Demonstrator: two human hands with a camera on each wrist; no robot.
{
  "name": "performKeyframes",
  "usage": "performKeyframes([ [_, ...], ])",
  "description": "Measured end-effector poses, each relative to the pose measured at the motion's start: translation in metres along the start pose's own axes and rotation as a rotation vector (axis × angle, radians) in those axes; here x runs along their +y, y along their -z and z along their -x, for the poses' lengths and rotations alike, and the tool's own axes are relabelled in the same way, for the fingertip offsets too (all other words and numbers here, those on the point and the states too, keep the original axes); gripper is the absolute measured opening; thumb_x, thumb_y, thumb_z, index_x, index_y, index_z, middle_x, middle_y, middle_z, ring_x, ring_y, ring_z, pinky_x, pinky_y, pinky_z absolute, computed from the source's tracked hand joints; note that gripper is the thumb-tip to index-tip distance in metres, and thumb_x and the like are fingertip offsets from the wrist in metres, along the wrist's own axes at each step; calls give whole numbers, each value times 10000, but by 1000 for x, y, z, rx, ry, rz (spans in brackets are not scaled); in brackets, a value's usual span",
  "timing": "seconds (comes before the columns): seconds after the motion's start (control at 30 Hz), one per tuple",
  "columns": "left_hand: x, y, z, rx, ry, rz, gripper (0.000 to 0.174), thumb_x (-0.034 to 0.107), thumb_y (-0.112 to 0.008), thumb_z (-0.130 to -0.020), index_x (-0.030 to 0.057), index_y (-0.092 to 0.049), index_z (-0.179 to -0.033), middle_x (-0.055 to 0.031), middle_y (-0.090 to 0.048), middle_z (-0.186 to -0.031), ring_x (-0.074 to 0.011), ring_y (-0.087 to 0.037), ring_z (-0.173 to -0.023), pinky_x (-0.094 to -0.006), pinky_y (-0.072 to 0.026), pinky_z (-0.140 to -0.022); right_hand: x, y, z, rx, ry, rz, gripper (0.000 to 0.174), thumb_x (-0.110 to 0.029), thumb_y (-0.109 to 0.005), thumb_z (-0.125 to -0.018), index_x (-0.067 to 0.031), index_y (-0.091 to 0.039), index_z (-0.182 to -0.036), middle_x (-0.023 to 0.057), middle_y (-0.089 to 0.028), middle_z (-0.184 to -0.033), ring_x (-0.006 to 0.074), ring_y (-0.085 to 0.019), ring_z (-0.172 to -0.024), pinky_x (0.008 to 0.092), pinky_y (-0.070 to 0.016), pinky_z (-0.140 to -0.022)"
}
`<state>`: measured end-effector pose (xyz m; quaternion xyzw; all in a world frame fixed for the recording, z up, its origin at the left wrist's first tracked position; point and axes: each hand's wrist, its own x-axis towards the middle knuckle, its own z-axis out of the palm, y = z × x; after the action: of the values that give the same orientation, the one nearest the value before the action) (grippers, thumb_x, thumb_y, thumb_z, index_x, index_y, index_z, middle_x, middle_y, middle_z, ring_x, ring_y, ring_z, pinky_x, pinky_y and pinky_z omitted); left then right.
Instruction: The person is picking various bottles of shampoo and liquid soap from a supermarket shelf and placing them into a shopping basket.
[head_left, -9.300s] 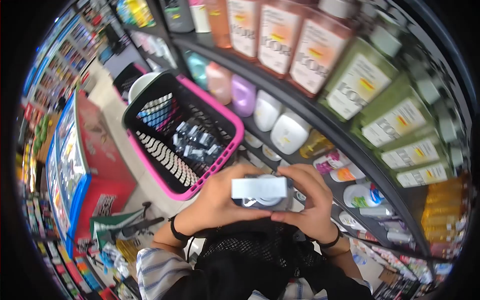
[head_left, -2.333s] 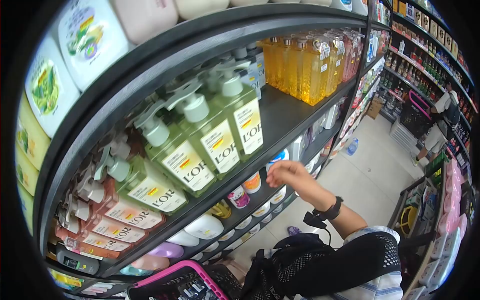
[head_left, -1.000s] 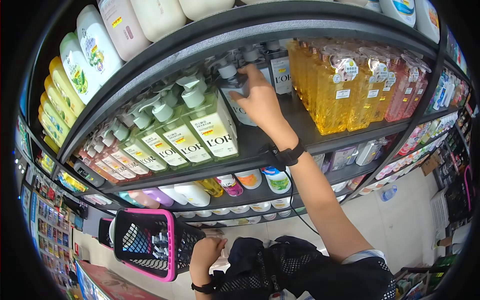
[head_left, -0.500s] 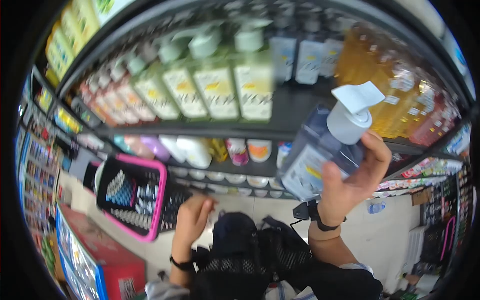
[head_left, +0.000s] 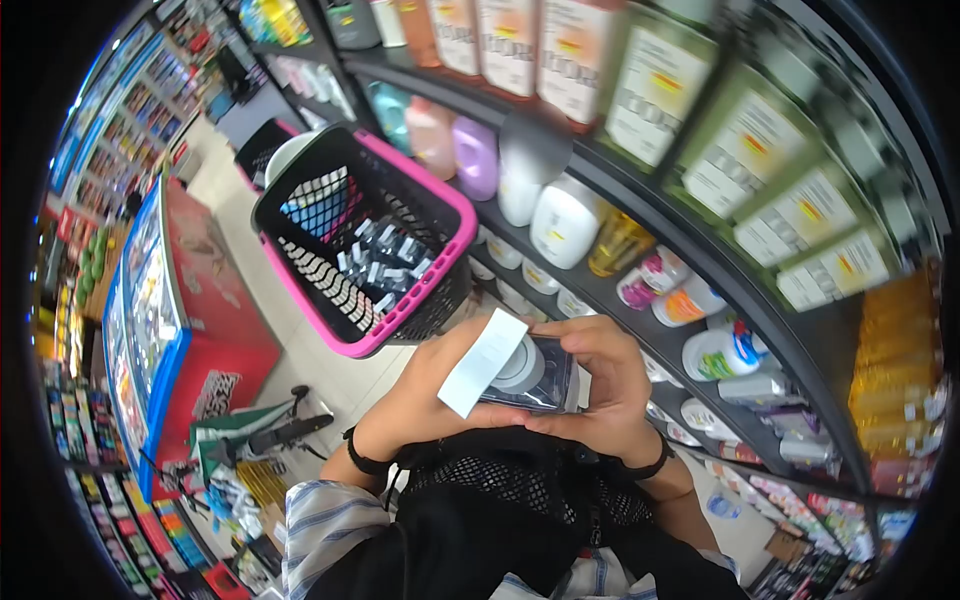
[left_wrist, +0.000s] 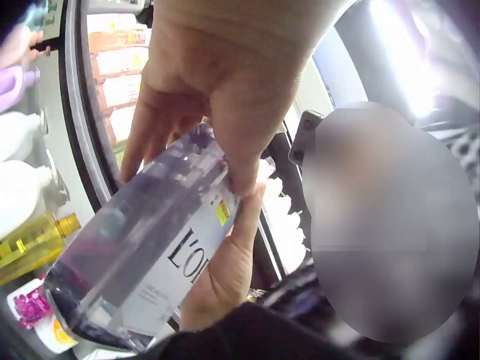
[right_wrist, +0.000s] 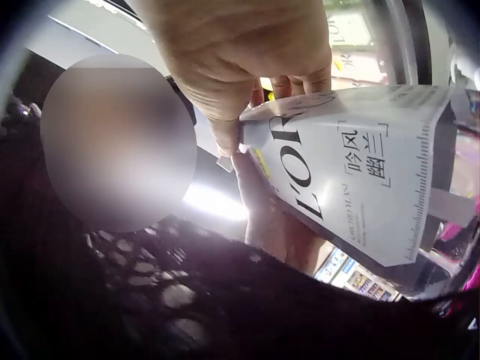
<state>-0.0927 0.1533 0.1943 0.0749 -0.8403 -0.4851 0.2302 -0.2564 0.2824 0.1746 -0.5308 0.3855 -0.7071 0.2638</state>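
In the head view a dark, see-through pump bottle (head_left: 555, 380) with a pale pump head (head_left: 490, 362) is held in front of the chest. My left hand (head_left: 415, 395) grips it on the pump side, and my right hand (head_left: 612, 385) grips its opposite side, both thumbs meeting at the near face. The left wrist view shows the bottle's violet-tinted body (left_wrist: 142, 225) lying aslant under the left hand (left_wrist: 217, 82). From the right wrist, the bottle's white label (right_wrist: 352, 172) with large black lettering faces the camera, right hand (right_wrist: 247, 52) above it.
A black shopping basket with a pink rim (head_left: 310, 310) stands left of the hands, several similar bottles (head_left: 385, 260) inside. Shelves with green pump bottles (head_left: 745, 160) and white bottles (head_left: 565, 225) curve along the right. A red and blue freezer (head_left: 215, 300) stands far left.
The right hand took the pump bottle off the shelf and brought it leftward to the chest. The left hand, holding nothing half a second ago, now grips it too. The view swung toward the basket.
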Motion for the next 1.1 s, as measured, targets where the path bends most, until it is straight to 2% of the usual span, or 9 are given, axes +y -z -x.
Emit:
performKeyframes([
  [0.2,-64,77,26,444,143,-153,859,188,-892,-661,-24,-437,-1358,-111,-634,-1151,-200,-624,-1038,-325,-488,-907,40,-28,-64,-147,60,443,409,-108,-693,-820,-18,-547,-1192,180,-574,-1251,325,-556,-1124,401,-414,-983],
  [0.3,-109,131,28,744,375,-137,599,70,-797,-760,-41,-481,-1256,-114,-629,-1121,-207,-624,-991,-351,-511,-880,73,-27,-70,-28,-193,195,236,-26,-604,-864,21,-605,-1096,168,-624,-1129,238,-624,-980,320,-499,-833],
  [0.37,-150,164,34,811,338,-258,579,106,-796,-767,-35,-493,-1240,-130,-647,-1089,-213,-643,-959,-346,-521,-840,91,-22,-72,-23,-213,234,145,-14,-558,-913,40,-618,-1034,143,-658,-1002,182,-645,-874,279,-515,-757],
  [0.43,-183,189,40,798,424,-368,598,134,-799,-767,-29,-488,-1251,-148,-655,-1072,-228,-655,-940,-345,-522,-821,106,-19,-68,109,-414,140,125,-45,-544,-949,46,-613,-1000,124,-671,-921,158,-644,-823,284,-516,-763],
  [0.57,-260,214,55,723,524,-597,668,227,-805,-760,-7,-471,-1289,-200,-662,-1048,-286,-679,-905,-347,-522,-773,127,-14,-66,249,-536,220,140,-68,-515,-979,34,-610,-974,99,-673,-857,133,-633,-778,266,-511,-729],
  [0.63,-287,221,59,619,698,-615,725,320,-798,-744,10,-469,-1310,-211,-651,-1074,-343,-660,-938,-388,-520,-792,137,-9,-61,334,-574,261,142,-73,-509,-983,27,-608,-968,89,-667,-830,124,-626,-751,258,-508,-708],
  [0.73,-344,228,76,470,798,-642,689,333,-795,-733,38,-488,-1274,-201,-619,-1107,-349,-634,-983,-407,-510,-822,149,-5,-52,404,-612,298,143,-79,-511,-983,24,-609,-964,84,-661,-812,122,-623,-742,254,-506,-695],
  [0.9,-411,233,91,522,1052,-689,681,287,-834,-677,34,-513,-1222,-188,-612,-1124,-341,-632,-1013,-399,-518,-845,161,-1,-38,526,-695,303,161,-101,-509,-986,14,-615,-947,78,-652,-786,125,-618,-712,247,-504,-671],
  [1.1,-470,239,98,707,1137,-148,633,100,-861,-606,7,-559,-1154,-116,-684,-1037,-237,-665,-948,-344,-516,-835,178,-2,-32,570,-800,268,216,-179,-524,-990,9,-616,-937,72,-649,-781,122,-602,-677,241,-484,-640],
])
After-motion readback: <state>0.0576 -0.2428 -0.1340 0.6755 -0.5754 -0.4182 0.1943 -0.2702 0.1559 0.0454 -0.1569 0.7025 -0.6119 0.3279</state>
